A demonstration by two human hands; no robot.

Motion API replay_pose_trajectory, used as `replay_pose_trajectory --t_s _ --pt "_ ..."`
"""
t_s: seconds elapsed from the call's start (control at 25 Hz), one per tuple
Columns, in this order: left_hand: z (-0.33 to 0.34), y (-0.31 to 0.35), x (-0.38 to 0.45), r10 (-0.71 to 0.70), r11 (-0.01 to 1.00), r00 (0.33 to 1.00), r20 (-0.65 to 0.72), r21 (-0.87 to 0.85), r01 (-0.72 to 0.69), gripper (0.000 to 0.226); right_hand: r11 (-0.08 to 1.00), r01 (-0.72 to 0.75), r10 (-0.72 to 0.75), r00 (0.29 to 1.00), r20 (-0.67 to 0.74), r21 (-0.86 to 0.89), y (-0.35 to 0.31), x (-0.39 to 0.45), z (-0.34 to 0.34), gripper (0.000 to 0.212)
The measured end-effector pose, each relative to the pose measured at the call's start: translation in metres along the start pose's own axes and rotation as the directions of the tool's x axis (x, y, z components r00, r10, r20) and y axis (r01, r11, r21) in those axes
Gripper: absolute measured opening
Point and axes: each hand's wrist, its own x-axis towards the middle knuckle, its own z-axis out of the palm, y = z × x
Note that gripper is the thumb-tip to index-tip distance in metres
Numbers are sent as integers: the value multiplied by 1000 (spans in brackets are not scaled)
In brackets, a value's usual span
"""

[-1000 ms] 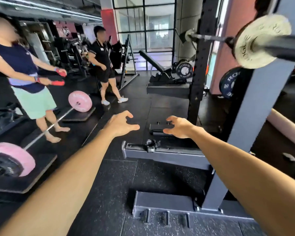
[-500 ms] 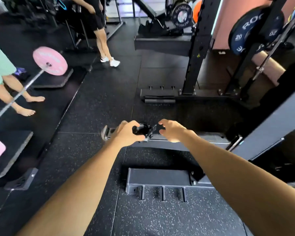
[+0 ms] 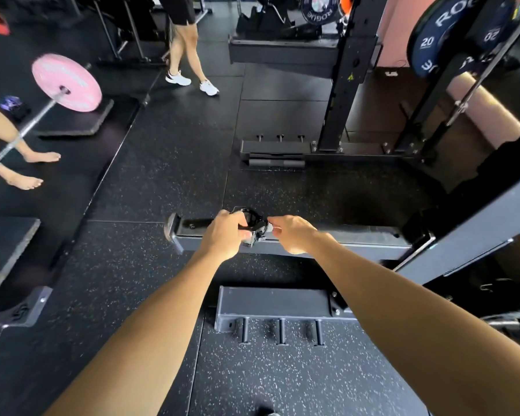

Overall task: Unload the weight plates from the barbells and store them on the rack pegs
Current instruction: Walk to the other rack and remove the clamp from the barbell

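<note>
Both hands on the barbell collar (image 3: pixel 254 225) atop the rack's base beam (image 3: pixel 357 240): left hand (image 3: pixel 227 234) gripping the ring, right hand (image 3: pixel 291 232) pinching its lever; best lifted level, blue 20 plate (image 3: pixel 430 46) waiting far right.

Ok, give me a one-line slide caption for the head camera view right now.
Both hands, left hand and right hand, grip a black barbell collar over the rack's base beam on the gym floor.

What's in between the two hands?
In the head view, a black barbell collar sits between the left hand and right hand; both hold it above the rack's base beam.
</note>
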Motion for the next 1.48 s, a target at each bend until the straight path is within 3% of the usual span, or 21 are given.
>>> replay_pose_trajectory --t_s 0.28,0.44,0.6,0.76,1.04,1.16,1.48 --pt "-71 23 -59 49 984 992 -117 -164 -68 16 984 109 -72 966 -249 139 -30 -70 -41 45" --pt "-111 49 -133 100 951 982 -158 -275 -141 7 963 199 -113 909 -401 179 -48 -149 -57 42" --pt "-148 78 -222 144 868 975 -168 -451 -206 13 929 273 -126 868 -480 249 -61 -240 -70 33" --pt "-183 117 -303 207 779 959 -195 -560 -283 18 862 353 -130 848 -514 364 -81 -336 -91 34" --pt "-231 188 -405 243 726 948 -207 -609 -319 27 796 463 -158 781 -604 390 -98 -471 -127 42" --pt "-239 214 -439 254 715 946 -202 -619 -324 36 770 498 -172 764 -622 399 -98 -519 -136 46" --pt "-228 274 -534 183 672 954 -237 -678 -297 30 695 592 -269 740 -616 408 -81 -625 -139 49"
